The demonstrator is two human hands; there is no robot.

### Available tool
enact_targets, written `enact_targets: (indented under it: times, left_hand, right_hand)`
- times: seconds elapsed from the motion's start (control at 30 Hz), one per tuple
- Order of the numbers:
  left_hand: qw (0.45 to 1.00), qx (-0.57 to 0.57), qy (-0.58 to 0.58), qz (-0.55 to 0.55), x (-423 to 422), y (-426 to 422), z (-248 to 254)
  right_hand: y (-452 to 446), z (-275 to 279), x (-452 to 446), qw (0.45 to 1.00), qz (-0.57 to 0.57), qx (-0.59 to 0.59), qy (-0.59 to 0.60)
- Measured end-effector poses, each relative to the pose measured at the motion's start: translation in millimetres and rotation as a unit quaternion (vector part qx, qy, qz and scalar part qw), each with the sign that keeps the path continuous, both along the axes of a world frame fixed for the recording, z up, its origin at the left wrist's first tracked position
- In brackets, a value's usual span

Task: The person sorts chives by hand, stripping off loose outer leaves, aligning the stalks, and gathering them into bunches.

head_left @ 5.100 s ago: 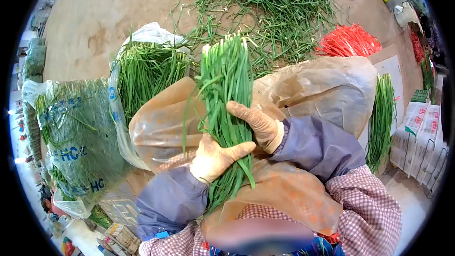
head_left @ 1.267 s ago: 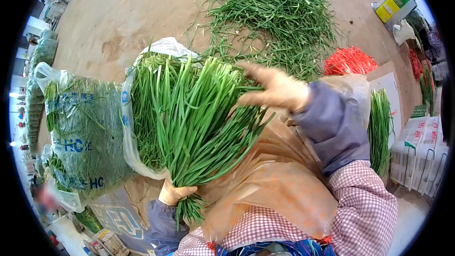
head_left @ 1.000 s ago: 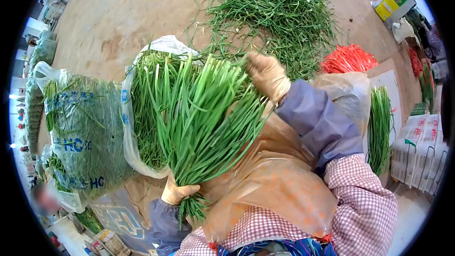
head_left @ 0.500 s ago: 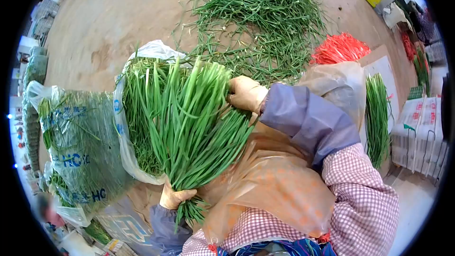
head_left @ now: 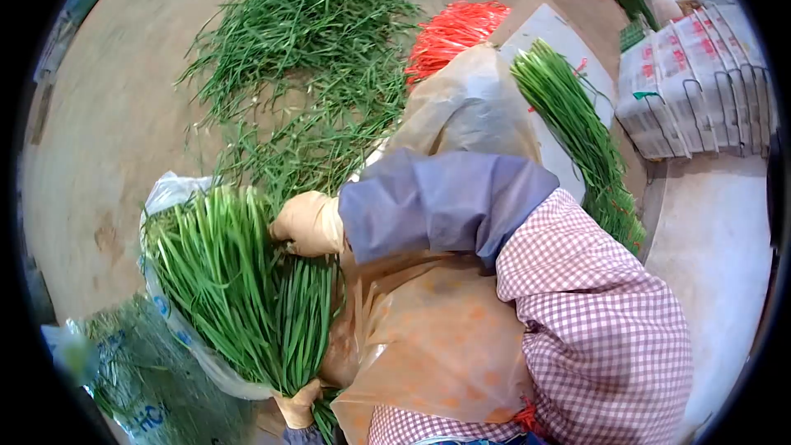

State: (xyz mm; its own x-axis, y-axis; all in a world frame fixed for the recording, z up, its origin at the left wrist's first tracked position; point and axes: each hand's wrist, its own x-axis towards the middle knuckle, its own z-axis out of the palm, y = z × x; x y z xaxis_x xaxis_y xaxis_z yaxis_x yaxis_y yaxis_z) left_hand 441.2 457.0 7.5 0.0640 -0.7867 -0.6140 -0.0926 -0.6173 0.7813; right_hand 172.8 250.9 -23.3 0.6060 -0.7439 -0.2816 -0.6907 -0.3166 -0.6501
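Note:
A thick bunch of garlic chives (head_left: 239, 280) slants across the left of the view, pale stem ends up and green leaf tips down. My left hand (head_left: 298, 404), in a tan glove, is closed around its lower leafy end, and some tips stick out below the fist. My right hand (head_left: 309, 224), also gloved, has its fingers curled in at the right side of the bunch near the stems; the fingertips are partly hidden among the leaves. Behind the bunch lies an open clear plastic bag (head_left: 165, 189) of greens. A translucent apron (head_left: 449, 321) covers my lap.
A heap of loose green leaves (head_left: 305, 16) covers the floor ahead. Red ties (head_left: 457, 29) lie right of it. Tied chives (head_left: 568, 107) rest on a white board (head_left: 548, 21). White cartons (head_left: 692, 82) stand far right. A filled plastic bag (head_left: 165, 371) is lower left.
My view has turned to the right, so the surroundings shift left and down. Both hands stay on the bunch, which now sits lower over the open bag.

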Motion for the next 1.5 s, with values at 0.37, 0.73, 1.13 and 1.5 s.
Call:
enact_targets:
  times: [0.37, 0.73, 1.13, 1.5]
  left_hand:
    - [0.994, 0.067, 0.084, -0.035, 24, 10, -7]
    - [0.995, 0.005, 0.046, -0.092, 18, -1, 19]
    - [0.981, -0.014, 0.087, -0.175, 14, -41, 31]
    - [0.965, -0.01, -0.028, -0.26, 11, -45, 55]
  right_hand:
    - [-75, -11, -90, 0.847, -0.432, 0.098, -0.294]
    - [-39, -70, -17, 0.939, -0.307, 0.014, -0.151]
    - [-38, 44, -10, 0.903, -0.145, -0.205, -0.349]
    - [10, 27, 29, 0.9, 0.108, -0.224, -0.357]
